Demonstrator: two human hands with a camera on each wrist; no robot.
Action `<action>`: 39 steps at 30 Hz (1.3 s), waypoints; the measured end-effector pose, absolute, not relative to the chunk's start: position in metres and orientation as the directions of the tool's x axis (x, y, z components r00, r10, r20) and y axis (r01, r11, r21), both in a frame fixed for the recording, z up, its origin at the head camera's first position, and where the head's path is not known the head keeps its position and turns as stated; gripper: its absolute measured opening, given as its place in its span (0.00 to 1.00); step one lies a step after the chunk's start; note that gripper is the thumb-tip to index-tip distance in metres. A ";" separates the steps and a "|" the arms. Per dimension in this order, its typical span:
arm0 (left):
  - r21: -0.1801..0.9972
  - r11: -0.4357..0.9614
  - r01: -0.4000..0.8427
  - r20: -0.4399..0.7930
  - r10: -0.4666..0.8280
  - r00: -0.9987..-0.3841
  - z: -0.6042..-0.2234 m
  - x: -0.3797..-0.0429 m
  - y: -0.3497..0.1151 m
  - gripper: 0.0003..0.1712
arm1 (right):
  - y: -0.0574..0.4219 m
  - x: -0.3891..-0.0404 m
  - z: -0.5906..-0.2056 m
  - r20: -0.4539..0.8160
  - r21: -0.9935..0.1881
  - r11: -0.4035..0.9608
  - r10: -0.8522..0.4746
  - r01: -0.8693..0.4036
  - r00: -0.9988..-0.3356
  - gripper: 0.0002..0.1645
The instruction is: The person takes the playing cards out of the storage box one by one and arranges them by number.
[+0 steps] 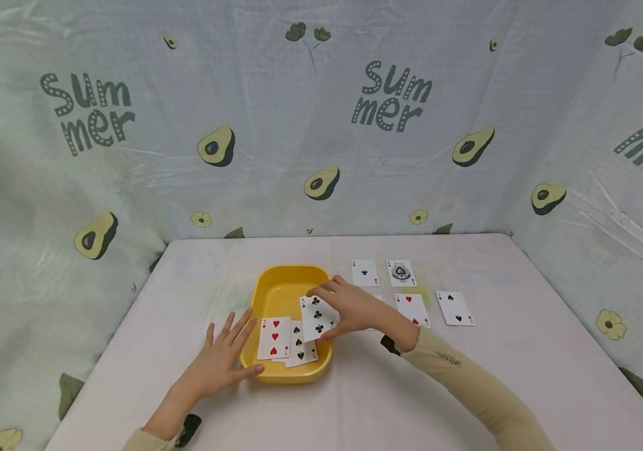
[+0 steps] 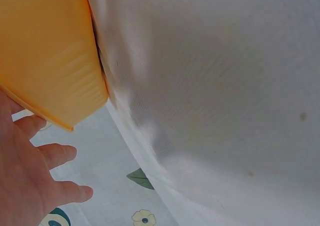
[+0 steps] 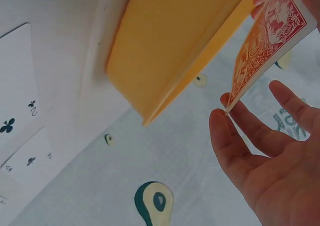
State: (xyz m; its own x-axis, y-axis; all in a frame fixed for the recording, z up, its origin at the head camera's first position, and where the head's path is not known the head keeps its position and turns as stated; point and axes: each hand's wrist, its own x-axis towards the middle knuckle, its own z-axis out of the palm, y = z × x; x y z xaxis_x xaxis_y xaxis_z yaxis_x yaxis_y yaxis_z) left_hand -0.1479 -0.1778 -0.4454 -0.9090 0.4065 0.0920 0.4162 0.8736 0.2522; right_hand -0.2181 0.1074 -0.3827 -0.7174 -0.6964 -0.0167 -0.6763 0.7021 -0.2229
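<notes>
My right hand (image 1: 353, 307) pinches a clubs playing card (image 1: 316, 318) above the right side of a yellow plastic tray (image 1: 279, 297), face turned up. Its red patterned back (image 3: 272, 38) shows in the right wrist view, with thumb and fingertips at its edges. Straight, spread fingers of my left hand (image 1: 217, 364) rest along the tray's left rim, thumb at the near left corner. Inside the tray lie a hearts card (image 1: 274, 338) and, partly beneath it, a spades card (image 1: 301, 347). The left wrist view has the tray's outer wall (image 2: 45, 51) beside the fingers (image 2: 60, 155).
Right of the tray, face-up cards lie on the white table (image 1: 412, 401): an ace of clubs (image 1: 364, 273), an ace of spades (image 1: 401, 274), a hearts card (image 1: 412, 309) and a spades card (image 1: 455, 309). My right hand mostly covers a two of clubs (image 3: 12, 86). A patterned curtain (image 1: 265, 125) hangs behind.
</notes>
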 end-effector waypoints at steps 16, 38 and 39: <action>0.233 0.871 0.432 0.108 0.418 -0.902 -0.445 -0.146 -0.180 0.51 | 0.167 -0.191 -0.396 0.149 -0.190 0.716 -0.655 -0.671 -0.741 0.42; 0.239 0.878 0.414 0.102 0.401 -0.910 -0.444 -0.145 -0.177 0.51 | 0.213 -0.166 -0.435 0.124 -0.130 0.750 -0.637 -0.649 -0.761 0.41; 0.241 0.878 0.414 0.103 0.401 -0.910 -0.444 -0.145 -0.176 0.51 | 0.214 -0.165 -0.438 0.120 -0.131 0.747 -0.640 -0.652 -0.759 0.41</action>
State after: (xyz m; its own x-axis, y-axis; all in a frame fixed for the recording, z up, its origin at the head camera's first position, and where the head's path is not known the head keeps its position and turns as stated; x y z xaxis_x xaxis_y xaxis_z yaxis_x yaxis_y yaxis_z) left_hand -0.1446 -0.1763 -0.4444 -0.9104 0.4009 0.1026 0.4138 0.8780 0.2406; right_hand -0.1654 0.2143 -0.4376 -0.7586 -0.6404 0.1198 -0.6515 0.7472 -0.1313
